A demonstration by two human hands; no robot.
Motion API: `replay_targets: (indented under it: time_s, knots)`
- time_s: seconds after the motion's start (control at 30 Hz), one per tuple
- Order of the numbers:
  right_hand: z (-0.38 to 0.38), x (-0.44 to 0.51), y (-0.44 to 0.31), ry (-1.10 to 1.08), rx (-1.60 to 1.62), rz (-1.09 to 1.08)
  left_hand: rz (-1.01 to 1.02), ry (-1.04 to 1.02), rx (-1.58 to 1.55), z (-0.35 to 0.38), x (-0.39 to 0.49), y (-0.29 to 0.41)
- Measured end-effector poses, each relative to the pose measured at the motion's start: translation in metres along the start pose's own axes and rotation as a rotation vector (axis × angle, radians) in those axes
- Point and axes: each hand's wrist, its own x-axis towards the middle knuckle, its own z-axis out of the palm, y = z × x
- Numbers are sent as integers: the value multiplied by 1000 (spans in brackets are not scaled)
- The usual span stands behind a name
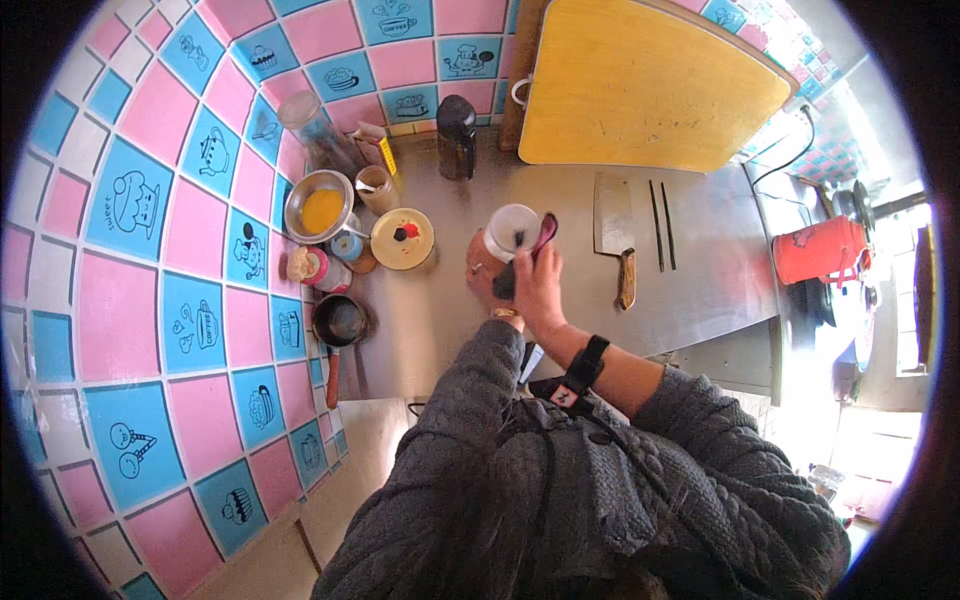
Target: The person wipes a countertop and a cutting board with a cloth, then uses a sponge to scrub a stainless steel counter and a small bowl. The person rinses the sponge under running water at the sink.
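Above the metal counter, my left hand grips a white open-topped container, its fingers wrapped around the side. My right hand holds a dark reddish-purple spoon at the container's rim. Something dark shows inside the container, too small to identify. A dark object lies between the two hands; what it is cannot be made out. Left of my hands stands a cream-coloured bowl with red and black contents. Beyond it, a metal bowl contains yellow liquid, perhaps beaten egg.
A cleaver and black chopsticks lie to the right. A yellow board leans at the back beside a dark bottle. Jars and a small saucepan line the tiled left wall. A red container stands far right.
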Motion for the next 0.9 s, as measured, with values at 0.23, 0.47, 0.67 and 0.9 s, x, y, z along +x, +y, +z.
replay_targets:
  time_s: [0.23,0.47,0.67,0.9]
  knots:
    - [-47,15,11,-558,417,-53,-8,277,82,-7,44,8]
    - [-80,22,82,-530,741,641,-844,-84,-327,9,23,27]
    - [-94,12,117,-515,1042,740,-492,33,-521,32,83,-33]
    - [-110,11,116,-375,1150,861,36,91,113,31,158,-17]
